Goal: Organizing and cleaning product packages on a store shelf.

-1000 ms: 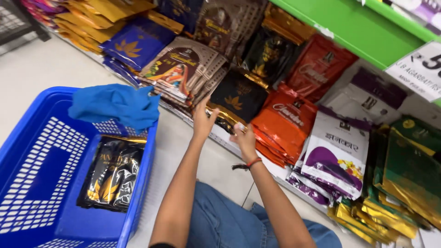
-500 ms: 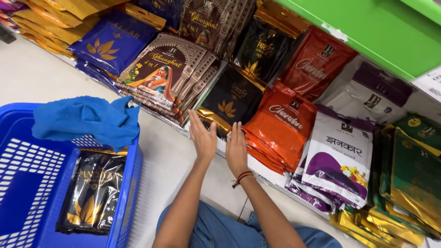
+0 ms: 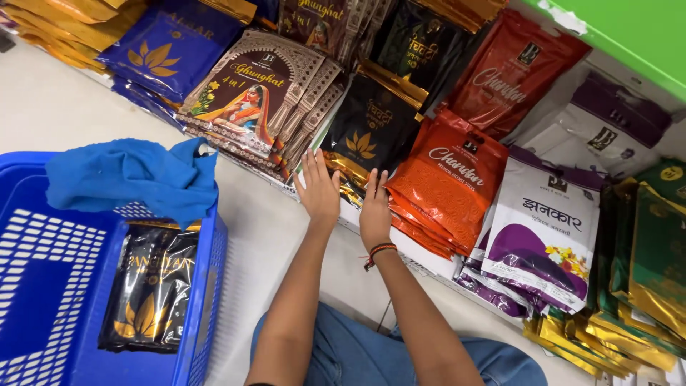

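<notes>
Head view: I am pressing my left hand (image 3: 319,191) and right hand (image 3: 374,209) flat, fingers spread and gripping nothing, against the black packets (image 3: 368,136) low on the shelf, orange packets (image 3: 446,179) lying just beside, blue basket (image 3: 207,286) sitting left of my arms

A stack of glossy black foil pouches with a gold leaf emblem (image 3: 368,132) leans tilted back on the low shelf, wedged between an arch-patterned brown packet pile and bright orange pouches. Its gold-trimmed lower edges, apparently slightly fanned, meet the fingertips of the left hand (image 3: 319,191) and right hand (image 3: 374,211).
</notes>
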